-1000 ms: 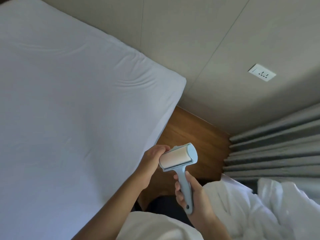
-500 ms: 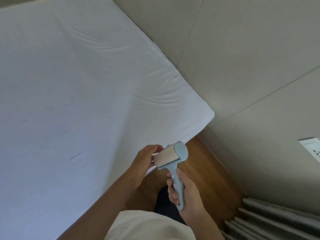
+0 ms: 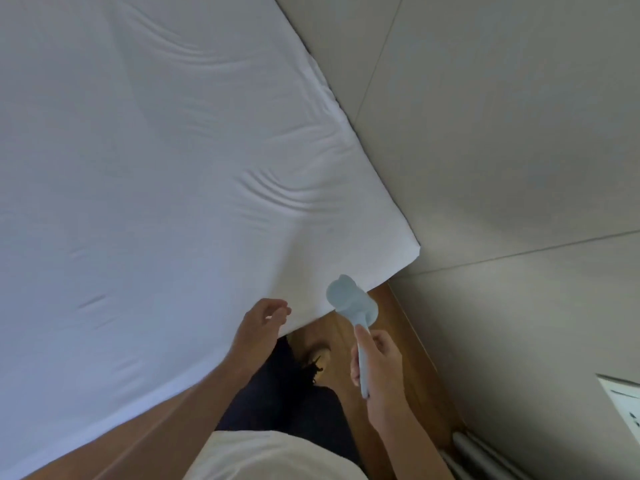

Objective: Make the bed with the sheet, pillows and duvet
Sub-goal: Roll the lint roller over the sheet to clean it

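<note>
A white sheet (image 3: 156, 174) covers the mattress and fills the left and middle of the view, with a few wrinkles near its right edge and corner. My right hand (image 3: 377, 362) grips the handle of a pale blue lint roller (image 3: 349, 299), whose head hangs just over the bed's near corner. My left hand (image 3: 258, 323) hovers at the bed's near edge with loosely curled fingers, holding nothing. No pillows or duvet are in view.
A beige panelled wall (image 3: 502, 133) runs close along the bed's right side. A narrow strip of wooden floor (image 3: 391, 327) lies between bed and wall. A white socket plate (image 3: 623, 407) sits at the right edge, and grey curtain folds (image 3: 481, 459) show at the bottom right.
My left hand has let go of the roller head and moved left to the bed's edge. The roller has turned toward the bed corner. The view has swung left, hiding the white bedding.
</note>
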Tool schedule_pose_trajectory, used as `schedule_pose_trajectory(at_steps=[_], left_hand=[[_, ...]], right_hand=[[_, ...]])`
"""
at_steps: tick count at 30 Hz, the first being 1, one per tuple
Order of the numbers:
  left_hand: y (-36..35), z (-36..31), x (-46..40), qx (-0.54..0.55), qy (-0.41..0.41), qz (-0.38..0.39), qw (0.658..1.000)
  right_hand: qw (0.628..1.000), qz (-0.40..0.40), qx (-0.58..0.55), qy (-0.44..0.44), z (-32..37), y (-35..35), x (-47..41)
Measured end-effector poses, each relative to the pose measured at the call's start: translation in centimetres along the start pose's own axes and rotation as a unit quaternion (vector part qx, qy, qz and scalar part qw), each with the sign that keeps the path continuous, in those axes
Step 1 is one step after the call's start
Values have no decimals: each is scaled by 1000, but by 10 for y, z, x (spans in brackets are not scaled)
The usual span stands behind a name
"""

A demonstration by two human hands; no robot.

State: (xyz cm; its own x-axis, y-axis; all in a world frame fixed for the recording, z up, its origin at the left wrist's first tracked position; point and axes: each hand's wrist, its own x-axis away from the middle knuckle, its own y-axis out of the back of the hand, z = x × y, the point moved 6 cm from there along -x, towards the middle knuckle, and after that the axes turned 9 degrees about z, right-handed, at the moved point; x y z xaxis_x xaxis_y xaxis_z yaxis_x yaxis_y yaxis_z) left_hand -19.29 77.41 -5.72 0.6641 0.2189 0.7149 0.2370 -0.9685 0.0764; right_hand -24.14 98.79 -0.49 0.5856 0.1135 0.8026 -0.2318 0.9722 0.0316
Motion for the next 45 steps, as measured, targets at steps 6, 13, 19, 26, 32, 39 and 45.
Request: schedule_pose_trajectory(at_steps=[6,13,19,26,32,39,45], left_hand=[[-37,20,-93,-176,30,21,984],[-50,53,-183,-367,83,8,927],[-53,69,-287,-440,156,-55,882],[-62,116,-349,-461,236,-76,852],[-65,126,-366,-481,261,-95,831],[-70,135,-368,-491,253,-109,827],[-67,131,-371,-442,258,-91,854]], right_hand=[[990,-39,130,30,32,31,-60],[941,11,336,41,71,44,-203],[839,59,524,133,117,23,-374],[805,39,542,239,187,-35,-495],[769,52,553,317,219,-120,-548],[716,25,621,318,231,-162,-592],[719,28,626,301,199,-122,-574]])
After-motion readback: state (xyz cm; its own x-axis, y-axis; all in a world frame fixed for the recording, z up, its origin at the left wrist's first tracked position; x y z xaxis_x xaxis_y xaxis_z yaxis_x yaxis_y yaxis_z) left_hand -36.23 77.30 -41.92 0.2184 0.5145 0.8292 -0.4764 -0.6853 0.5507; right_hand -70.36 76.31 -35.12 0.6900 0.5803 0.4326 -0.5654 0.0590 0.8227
